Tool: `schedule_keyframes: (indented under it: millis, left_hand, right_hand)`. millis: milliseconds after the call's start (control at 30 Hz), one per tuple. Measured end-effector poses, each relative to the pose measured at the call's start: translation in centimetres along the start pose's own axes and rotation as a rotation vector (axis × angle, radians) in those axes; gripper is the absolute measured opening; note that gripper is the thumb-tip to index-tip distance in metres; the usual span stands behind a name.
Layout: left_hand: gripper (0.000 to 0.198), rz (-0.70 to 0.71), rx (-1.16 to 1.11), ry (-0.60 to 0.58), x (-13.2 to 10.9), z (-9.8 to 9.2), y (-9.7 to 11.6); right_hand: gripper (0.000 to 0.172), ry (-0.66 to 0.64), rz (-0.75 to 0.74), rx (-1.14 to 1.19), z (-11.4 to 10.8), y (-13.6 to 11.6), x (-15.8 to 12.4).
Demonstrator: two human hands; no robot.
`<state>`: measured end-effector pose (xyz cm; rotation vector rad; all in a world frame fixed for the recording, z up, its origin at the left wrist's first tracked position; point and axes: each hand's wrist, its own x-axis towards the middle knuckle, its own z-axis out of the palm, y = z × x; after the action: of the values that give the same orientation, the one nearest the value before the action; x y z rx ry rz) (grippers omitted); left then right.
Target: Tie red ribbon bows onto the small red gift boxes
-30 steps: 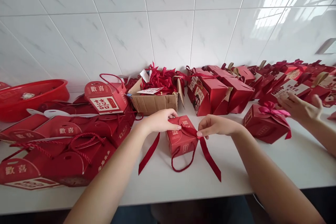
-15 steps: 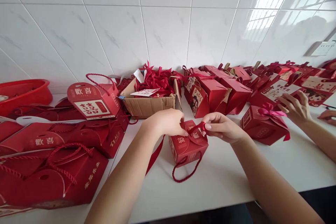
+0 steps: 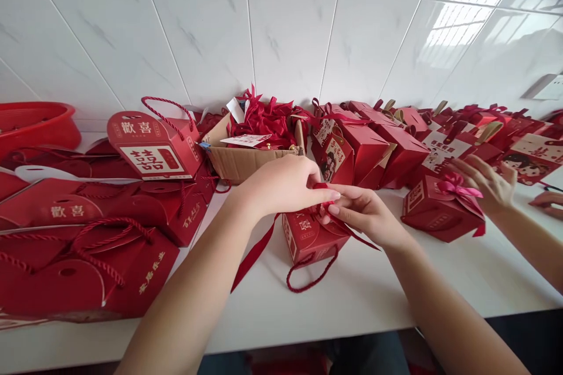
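Observation:
A small red gift box point(image 3: 313, 240) with pale lettering sits on the white table before me, its twisted cord handle point(image 3: 313, 288) hanging at the near side. Over its top, my left hand point(image 3: 295, 184) pinches a dark red ribbon point(image 3: 255, 258), whose one end trails down to the left of the box. My right hand point(image 3: 363, 211) meets it there, fingertips closed on the same ribbon, with another end sticking out below toward the right. Both hands' fingertips touch, and they cover part of the lid and the ribbon's middle.
A cardboard box point(image 3: 237, 165) of red ribbons and cards stands behind. Stacked red boxes point(image 3: 88, 281) and a red basin point(image 3: 39, 129) are on the left. More red boxes point(image 3: 365, 146) line the wall. At right, a co-worker's hand point(image 3: 488, 184) is near a bow-topped box point(image 3: 442, 211).
My hands have come together over the box, and the ribbon's right end now extends past my right hand. The view has shifted slightly. The co-worker's hand is a little farther left.

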<state>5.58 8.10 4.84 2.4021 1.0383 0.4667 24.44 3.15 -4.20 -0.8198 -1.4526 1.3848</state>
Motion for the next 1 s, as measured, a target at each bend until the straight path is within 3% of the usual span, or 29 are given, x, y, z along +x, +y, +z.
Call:
schedule_keyframes:
  millis: [200,433,567,733,1000]
  left_hand:
    - [0.033,0.066,0.103,0.045,0.3,0.3,-0.1]
    - [0.027,0.122,0.163,-0.005,-0.1,0.0,0.7]
    - [0.04,-0.024,0.233,-0.128,-0.4,-1.1,0.2]
    - [0.034,-0.256,0.372,-0.482,-0.2,-2.2,-1.2]
    - [0.026,-0.246,0.352,-0.534,0.4,-2.2,-1.8]
  right_hand:
    - [0.023,0.073,0.02,-0.053,0.6,-0.3,0.0]
    - [0.027,0.183,0.023,-0.255,1.4,0.1,0.1]
    - [0.023,0.251,-0.08,-0.384,1.7,0.3,0.3]
    - [0.022,0.216,-0.083,-0.388,1.8,0.2,0.2]
    - [0.017,0.041,-0.138,-0.419,1.3,0.0,0.0]
